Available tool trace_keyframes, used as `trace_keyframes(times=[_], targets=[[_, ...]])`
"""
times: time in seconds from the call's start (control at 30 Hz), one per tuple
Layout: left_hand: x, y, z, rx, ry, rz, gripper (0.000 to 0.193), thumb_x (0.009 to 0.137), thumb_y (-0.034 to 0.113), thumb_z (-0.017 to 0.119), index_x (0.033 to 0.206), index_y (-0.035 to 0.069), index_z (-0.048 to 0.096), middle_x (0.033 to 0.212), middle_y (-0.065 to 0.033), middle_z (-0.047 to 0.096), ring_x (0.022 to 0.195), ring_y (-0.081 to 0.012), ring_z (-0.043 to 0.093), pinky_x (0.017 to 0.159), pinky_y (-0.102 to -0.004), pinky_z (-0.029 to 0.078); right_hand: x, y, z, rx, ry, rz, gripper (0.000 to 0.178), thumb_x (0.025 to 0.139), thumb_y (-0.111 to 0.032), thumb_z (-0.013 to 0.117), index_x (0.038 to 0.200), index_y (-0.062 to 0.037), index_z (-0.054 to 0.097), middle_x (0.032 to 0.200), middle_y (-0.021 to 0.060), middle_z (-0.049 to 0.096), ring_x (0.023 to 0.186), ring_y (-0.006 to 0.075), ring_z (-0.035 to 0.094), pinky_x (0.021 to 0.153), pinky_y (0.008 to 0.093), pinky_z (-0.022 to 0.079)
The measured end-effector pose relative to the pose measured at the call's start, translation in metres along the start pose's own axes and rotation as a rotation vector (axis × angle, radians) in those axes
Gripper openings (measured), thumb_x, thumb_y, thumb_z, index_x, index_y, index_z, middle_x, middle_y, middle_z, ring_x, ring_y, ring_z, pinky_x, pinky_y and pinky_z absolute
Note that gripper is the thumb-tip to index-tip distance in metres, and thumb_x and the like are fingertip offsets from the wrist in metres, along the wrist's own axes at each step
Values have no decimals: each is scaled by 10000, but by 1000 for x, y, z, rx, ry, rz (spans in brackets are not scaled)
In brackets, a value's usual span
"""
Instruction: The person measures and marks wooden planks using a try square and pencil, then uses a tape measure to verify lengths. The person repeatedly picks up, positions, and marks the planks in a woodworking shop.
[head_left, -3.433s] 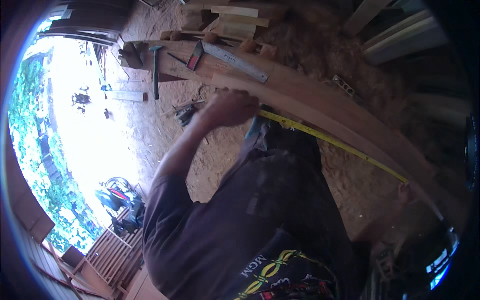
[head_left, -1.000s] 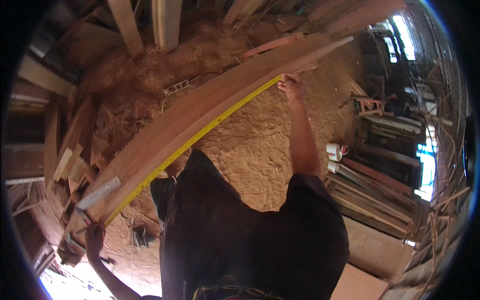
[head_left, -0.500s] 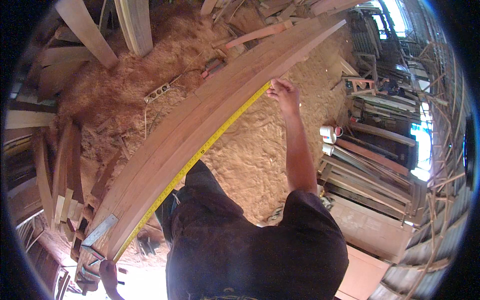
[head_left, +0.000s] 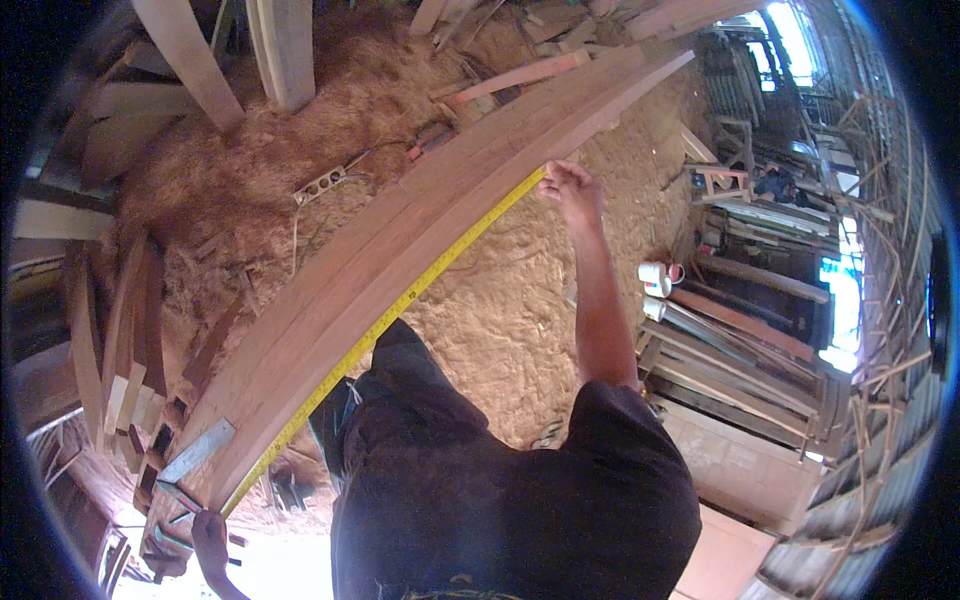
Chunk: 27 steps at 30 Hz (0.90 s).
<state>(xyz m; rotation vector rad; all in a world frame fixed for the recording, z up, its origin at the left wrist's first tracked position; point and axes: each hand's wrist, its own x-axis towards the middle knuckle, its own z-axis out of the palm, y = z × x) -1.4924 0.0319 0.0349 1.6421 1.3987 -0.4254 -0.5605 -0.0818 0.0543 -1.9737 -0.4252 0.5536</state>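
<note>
Since the earlier frames the view has swung so the long plank now runs from near left to far right, and the right hand has drawn back a little along it; the yellow tape measure is stretched along the plank's near edge between both hands.

Head view: the right hand is clenched on the tape's far end, pinching it to the edge; the left hand sits at the near left end by the metal square, probably gripping the tape case, though it is too dim and small there to say for sure; as a judgement, the tape is already laid out and tensioned, and no mark on the wood can be seen yet. Stacked timber crowds the left; sawdust floor lies open on the near side; shelving hems in the right.
</note>
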Motion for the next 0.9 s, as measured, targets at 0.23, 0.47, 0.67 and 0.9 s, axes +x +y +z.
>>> trace_keyframes(times=[0.23,0.47,0.67,0.9], targets=[[-8,40,6,95,42,85,258,1017,277,600,1053,28,657,922,-135,656,874,-279,651,812,-428,515,56,40,-60,-837,-382,-770,235,966,-162,685,1146,-10,679,1134,113,682,1059,228,659,994,363,530],[-15,81,-10,74,127,74,243,1004,268,611,1004,44,703,895,-151,712,868,-339,702,795,-452,534,128,36,-58,-104,-126,120,499,1026,-204,650,1407,66,475,1326,260,589,1263,355,607,1090,413,537],[-8,76,0,7,123,-6,246,988,274,624,1031,46,706,986,-180,716,957,-371,696,838,-454,536,123,17,-37,-127,-58,172,547,1025,-235,669,1400,117,482,1233,210,610,1140,292,652,1035,391,577],[-13,76,6,128,292,76,251,983,314,632,1033,83,717,891,-165,721,881,-325,720,821,-432,547,139,19,-29,-200,14,180,418,1063,-204,575,1356,84,496,1183,153,602,1105,245,641,934,371,613]])
